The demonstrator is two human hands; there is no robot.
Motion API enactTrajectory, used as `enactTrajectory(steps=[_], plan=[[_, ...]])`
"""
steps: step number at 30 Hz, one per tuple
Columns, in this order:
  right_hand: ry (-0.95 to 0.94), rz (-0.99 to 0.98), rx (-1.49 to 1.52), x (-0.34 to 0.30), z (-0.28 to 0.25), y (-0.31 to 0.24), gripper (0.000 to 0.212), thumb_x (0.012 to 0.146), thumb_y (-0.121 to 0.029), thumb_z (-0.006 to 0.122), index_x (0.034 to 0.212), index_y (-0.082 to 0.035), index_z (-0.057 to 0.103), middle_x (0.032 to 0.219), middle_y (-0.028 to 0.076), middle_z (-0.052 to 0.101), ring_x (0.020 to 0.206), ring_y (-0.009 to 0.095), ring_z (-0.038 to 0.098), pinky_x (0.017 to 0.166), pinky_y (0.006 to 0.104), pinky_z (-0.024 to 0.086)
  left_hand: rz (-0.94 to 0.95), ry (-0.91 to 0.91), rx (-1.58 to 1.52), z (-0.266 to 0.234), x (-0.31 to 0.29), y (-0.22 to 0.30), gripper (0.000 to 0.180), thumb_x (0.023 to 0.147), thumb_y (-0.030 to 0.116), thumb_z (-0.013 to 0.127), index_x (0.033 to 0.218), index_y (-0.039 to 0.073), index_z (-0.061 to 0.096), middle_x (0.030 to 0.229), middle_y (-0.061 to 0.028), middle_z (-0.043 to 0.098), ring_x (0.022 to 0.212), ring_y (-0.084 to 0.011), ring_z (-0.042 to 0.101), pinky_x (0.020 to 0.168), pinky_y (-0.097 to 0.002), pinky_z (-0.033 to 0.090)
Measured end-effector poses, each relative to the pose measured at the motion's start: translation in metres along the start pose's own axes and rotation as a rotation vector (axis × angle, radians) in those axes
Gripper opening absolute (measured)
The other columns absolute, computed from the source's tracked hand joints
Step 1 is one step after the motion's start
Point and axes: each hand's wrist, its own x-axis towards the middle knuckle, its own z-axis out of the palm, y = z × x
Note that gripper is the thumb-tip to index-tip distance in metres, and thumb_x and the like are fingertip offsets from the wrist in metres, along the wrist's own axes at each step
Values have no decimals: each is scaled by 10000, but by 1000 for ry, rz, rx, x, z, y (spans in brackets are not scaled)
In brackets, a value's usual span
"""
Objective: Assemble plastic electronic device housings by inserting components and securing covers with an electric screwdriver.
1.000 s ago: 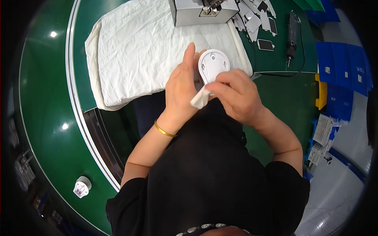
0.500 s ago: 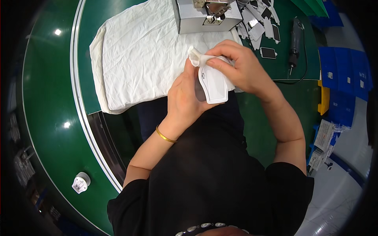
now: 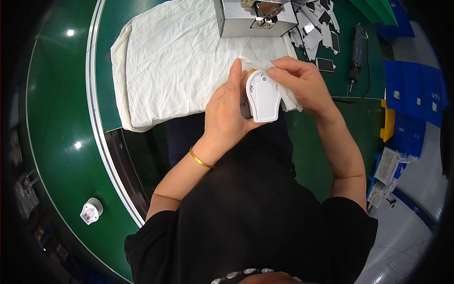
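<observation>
My left hand (image 3: 224,111) grips a white plastic device (image 3: 265,102) with a flared, paddle-shaped face, holding it upright over my lap. Its thumb is under the lower end, and the fingers behind the device are partly hidden. Between the fingertips of my right hand (image 3: 305,85) is a thin white cloth (image 3: 289,97), pinched against the device's upper right edge. Part of the cloth runs behind the device's top. Beyond both hands lies a padded white cloth cover (image 3: 165,71) on the green table.
A grey metal box fixture (image 3: 255,23) stands at the cover's far edge. To its right are piled white parts (image 3: 312,38) and a dark electric screwdriver (image 3: 357,57) with a cord. Blue bins (image 3: 409,90) stand far right. Another white device (image 3: 91,210) sits on the left green surface.
My right hand has moved slightly right and down, drawing the cloth off the device's face, more of which now shows. The left hand still holds the device, now turned more face-on.
</observation>
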Motion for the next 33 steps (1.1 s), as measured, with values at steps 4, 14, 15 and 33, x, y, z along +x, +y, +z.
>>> enactTrajectory(steps=[4, 14, 15, 33], plan=[[127, -360, -429, 6, 12, 2, 180, 873, -110, 739, 988, 27, 720, 837, 12, 619, 793, 79, 591, 712, 234, 459, -48, -32, 23, -3, 1, 5, 1222, 568, 275, 938, 1491, -90, 224, 1157, -150, 667, 973, -288, 669, 845, -353, 545], [39, -652, -666, 14, 24, -2, 172, 878, -161, 731, 895, 10, 723, 856, 4, 659, 784, 75, 596, 699, 243, 469, -87, -79, -32, -1, -5, 2, 1301, 553, 246, 941, 1528, -60, 136, 1166, -152, 666, 987, -304, 659, 849, -359, 541], [38, -658, -666, 15, 22, -3, 172, 878, -161, 731, 895, 10, 723, 856, 4, 659, 784, 75, 596, 699, 243, 469, -84, -76, -29, -2, -4, 2, 1301, 553, 246, 941, 1528, -60, 136, 1166, -152, 666, 987, -304, 659, 849, -359, 541], [-239, -412, 143, -30, 32, 29, 675, 815, -150, 791, 1355, -8, 412, 1160, 79, 599, 1057, 149, 579, 908, 286, 473, -492, 165, -1099, -44, 1, 23, 1303, 634, 215, 945, 1571, 89, 49, 1450, -209, 463, 1311, -258, 501, 1077, -389, 419]])
